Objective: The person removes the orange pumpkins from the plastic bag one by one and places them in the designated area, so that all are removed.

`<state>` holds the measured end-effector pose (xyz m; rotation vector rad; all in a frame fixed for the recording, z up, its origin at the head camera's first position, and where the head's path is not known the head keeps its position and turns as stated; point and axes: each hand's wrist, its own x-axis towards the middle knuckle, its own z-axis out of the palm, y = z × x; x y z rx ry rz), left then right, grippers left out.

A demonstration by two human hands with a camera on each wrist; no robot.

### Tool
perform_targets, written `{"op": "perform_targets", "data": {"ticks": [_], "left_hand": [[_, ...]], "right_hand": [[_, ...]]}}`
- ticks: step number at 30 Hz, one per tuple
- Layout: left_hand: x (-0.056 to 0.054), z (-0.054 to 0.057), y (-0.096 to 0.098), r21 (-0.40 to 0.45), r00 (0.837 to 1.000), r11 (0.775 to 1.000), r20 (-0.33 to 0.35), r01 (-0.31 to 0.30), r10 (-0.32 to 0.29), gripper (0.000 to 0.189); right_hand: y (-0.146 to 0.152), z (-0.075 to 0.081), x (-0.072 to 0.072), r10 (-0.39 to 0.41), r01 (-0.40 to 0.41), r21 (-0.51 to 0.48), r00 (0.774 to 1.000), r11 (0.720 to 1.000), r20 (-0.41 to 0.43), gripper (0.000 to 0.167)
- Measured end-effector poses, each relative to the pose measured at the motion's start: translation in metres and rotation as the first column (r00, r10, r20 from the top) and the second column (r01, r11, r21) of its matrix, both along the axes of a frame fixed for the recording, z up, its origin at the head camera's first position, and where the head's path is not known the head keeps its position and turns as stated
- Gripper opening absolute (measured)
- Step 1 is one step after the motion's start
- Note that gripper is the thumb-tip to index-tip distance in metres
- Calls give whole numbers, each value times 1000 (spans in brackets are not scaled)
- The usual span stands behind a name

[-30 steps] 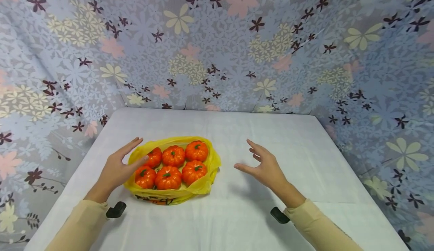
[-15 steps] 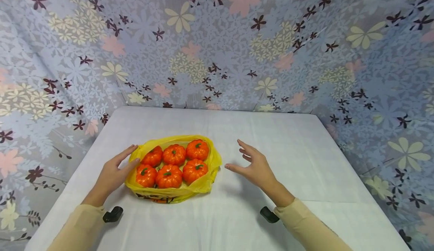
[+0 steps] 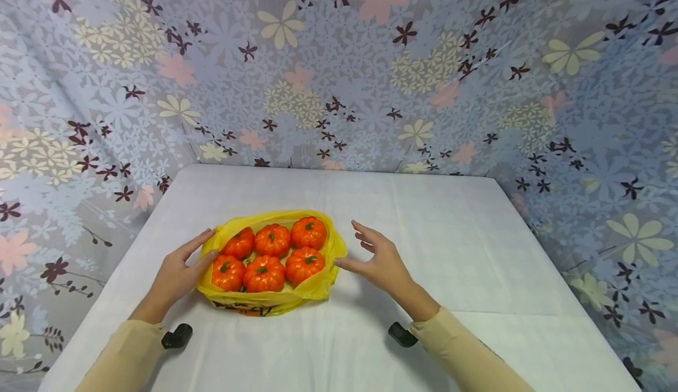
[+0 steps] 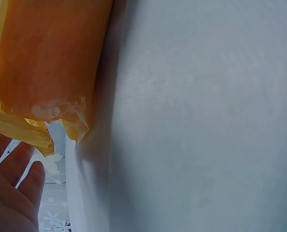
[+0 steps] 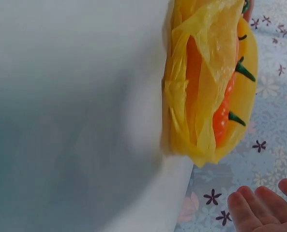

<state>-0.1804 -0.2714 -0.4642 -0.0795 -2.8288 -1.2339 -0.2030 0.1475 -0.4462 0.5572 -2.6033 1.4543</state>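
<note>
A yellow plastic bag (image 3: 316, 291), its mouth spread wide, sits left of centre on the table. Several small orange pumpkins (image 3: 264, 275) with green stems lie in it in two rows. My left hand (image 3: 176, 275) is at the bag's left rim, fingers extended and thumb overlapping the edge. In the left wrist view its fingers (image 4: 18, 166) are beside the crumpled rim. My right hand (image 3: 382, 266) hovers by the bag's right side, thumb tip close to the rim and fingers loosely extended. The right wrist view shows its fingers (image 5: 252, 205) apart from the bag, holding nothing.
A white cloth covers the table (image 3: 450, 233). Flowered fabric (image 3: 339, 68) hangs behind and on both sides of it. A black wrist camera (image 3: 177, 336) shows at the left sleeve, and another black camera (image 3: 402, 334) at the right sleeve.
The right hand has moved left, from well away to close beside the bag. The left hand has shifted slightly left and down to the bag's rim. The bag and pumpkins stay put.
</note>
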Motion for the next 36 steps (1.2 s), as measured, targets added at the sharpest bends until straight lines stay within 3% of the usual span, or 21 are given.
{"op": "perform_targets", "data": {"ticks": [6,16,27,36], "left_hand": [[-1,-2,-1,14,1000,1000,-20,14,-13,62],[-1,-1,1,34,999,999,50,12,-14,65],[1,-3,-3,65,999,997,9,30,-30,64],[0,-6,-4,72,999,997,26,33,-35,65]], "right_hand": [[-15,-2,-2,40,-40,-18,998,999,38,90],[-33,-7,-3,100,-101,0,992,995,83,88],[-51,-14,-5,152,-151,-23,984,988,91,86],[-62,-20,-1,132,-135,28,987,990,90,84]]}}
